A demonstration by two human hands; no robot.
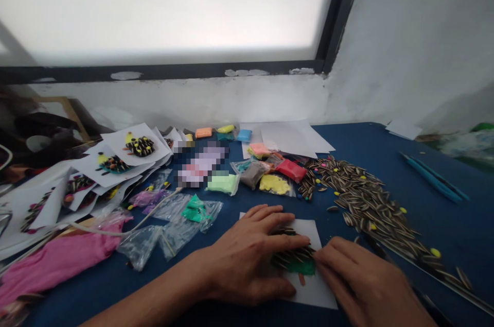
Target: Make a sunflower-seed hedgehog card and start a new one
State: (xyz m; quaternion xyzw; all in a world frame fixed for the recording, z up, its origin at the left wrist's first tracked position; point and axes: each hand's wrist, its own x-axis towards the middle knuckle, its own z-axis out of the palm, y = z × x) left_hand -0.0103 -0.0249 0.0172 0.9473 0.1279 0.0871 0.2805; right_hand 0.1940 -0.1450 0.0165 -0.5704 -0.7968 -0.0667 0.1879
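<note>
Two-handed work: resting a spread, released left hand (247, 255) across a rectangular white paper sheet (321, 292) on the dark-blue tabletop (366, 144), over dark striped seeds (295, 256) and a flat green patch (303, 269); bunching the right hand (355, 270) at that patch's right edge, cannot tell whether gripping anything.

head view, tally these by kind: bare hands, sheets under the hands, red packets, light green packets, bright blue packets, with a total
Bare hands, the left hand and right hand: 2
Sheet under the hands: 1
Red packet: 1
Light green packet: 1
Bright blue packet: 1
Total: 6
</note>
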